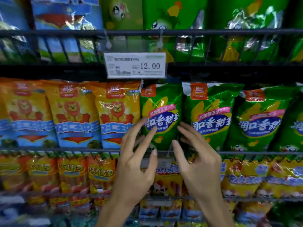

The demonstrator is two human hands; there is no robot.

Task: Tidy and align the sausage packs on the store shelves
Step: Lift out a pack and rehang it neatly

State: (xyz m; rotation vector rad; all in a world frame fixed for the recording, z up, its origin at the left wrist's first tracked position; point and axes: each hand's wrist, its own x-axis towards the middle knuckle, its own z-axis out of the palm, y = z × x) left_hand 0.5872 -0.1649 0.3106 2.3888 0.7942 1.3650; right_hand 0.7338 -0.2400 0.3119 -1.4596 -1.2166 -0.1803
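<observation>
A green sausage pack (161, 112) with corn pictures stands upright on the middle shelf, leftmost of several green packs. My left hand (137, 159) is at its lower left edge, fingers spread, fingertips touching or just short of the pack. My right hand (196, 159) is at its lower right edge, fingers apart, between this pack and the neighbouring green pack (211, 112). Neither hand grips anything. To the left stand orange and blue lion packs (117, 115).
A white price tag (135, 65) reading 12.00 hangs from the black wire rail (213, 32) of the upper shelf, which holds blue and green packs. The lower shelf holds orange packs (72, 172) and yellow packs (246, 176) behind a wire front rail (82, 150).
</observation>
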